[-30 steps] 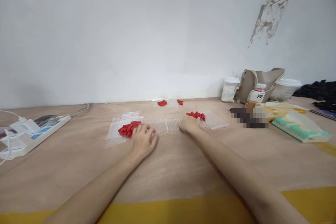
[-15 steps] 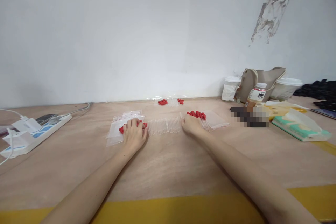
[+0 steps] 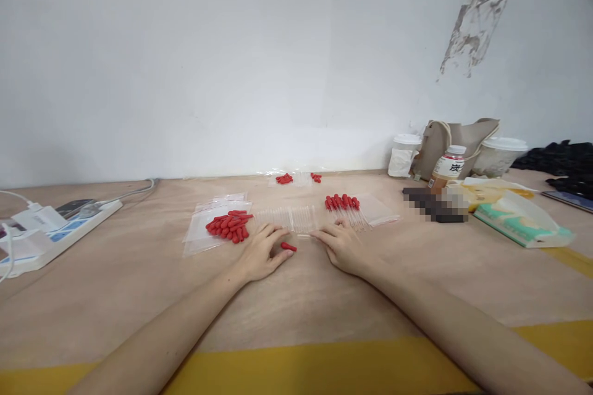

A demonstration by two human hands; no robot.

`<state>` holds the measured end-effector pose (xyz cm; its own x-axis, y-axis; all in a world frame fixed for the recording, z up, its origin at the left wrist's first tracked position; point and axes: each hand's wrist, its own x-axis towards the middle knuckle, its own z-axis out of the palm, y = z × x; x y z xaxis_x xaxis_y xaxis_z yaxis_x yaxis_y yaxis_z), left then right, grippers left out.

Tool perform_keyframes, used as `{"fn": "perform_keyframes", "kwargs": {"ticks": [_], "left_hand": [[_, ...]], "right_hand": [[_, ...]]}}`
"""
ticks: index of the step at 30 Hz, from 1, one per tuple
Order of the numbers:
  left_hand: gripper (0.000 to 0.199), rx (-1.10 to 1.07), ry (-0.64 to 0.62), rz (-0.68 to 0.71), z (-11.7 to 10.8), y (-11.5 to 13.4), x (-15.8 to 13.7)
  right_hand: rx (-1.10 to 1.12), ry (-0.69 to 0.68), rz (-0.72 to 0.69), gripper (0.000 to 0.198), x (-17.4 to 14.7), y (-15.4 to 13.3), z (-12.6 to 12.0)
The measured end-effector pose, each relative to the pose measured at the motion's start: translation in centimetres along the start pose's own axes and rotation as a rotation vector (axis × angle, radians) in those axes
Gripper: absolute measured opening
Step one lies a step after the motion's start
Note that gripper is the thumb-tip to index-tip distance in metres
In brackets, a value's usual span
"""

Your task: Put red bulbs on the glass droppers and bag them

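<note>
Left hand (image 3: 262, 253) spread, red bulb (image 3: 288, 247) by its thumb; right hand (image 3: 345, 248) spread, clear tube (image 3: 303, 235) at its fingertips — seemingly gathering parts; next calls for pinching each.

Soft, even light leaves faint shadows under my forearms (image 3: 440, 316), the clear tubes (image 3: 300, 219) blur together mid-frame, and a pixelated patch (image 3: 435, 204) sits right of centre.
</note>
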<state>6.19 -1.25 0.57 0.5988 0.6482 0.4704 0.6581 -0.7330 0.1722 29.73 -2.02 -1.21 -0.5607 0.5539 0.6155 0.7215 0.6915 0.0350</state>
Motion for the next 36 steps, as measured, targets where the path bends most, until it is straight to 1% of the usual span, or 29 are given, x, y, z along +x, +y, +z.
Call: {"fn": "perform_keyframes", "kwargs": {"ticks": [1,3,6,9,13,18,24,30,33,36], "left_hand": [[0.03,0.02,0.008,0.007,0.1,-0.1,0.1],[0.024,0.057,-0.002,0.018,0.4,-0.2,0.4],[0.018,0.066,0.011,0.005,0.6,0.1,0.6],[0.017,0.019,0.054,-0.035,0.5,0.7,0.6],[0.015,-0.049,0.044,-0.085,0.7,1.0,0.4],[0.014,-0.118,0.046,-0.1,1.1,0.6,0.3],[0.013,-0.173,0.056,-0.074,1.0,0.5,0.2],[0.012,-0.262,0.058,-0.053,0.8,1.0,0.3],[0.014,-0.246,0.025,-0.026,0.8,1.2,0.2],[0.018,-0.201,-0.021,0.012,0.9,1.3,0.0]], "right_hand": [[-0.005,-0.009,-0.017,0.035,0.0,-0.2,-0.1],[0.003,-0.018,-0.026,0.031,0.1,-0.4,-0.2],[0.041,-0.004,0.009,0.023,0.0,-0.7,-0.4],[0.074,0.007,0.034,0.023,0.0,-0.8,-0.4],[0.089,0.027,0.06,0.024,0.0,-0.9,-0.2],[0.11,0.009,0.082,0.024,0.2,-1.0,-0.1],[0.117,0.026,0.11,0.023,0.2,-1.1,-0.2],[0.162,-0.01,0.093,0.025,0.3,-0.9,0.0],[0.178,-0.047,0.096,0.024,0.3,-0.5,-0.1],[0.143,-0.064,0.072,0.023,0.2,-0.3,-0.1]]}}
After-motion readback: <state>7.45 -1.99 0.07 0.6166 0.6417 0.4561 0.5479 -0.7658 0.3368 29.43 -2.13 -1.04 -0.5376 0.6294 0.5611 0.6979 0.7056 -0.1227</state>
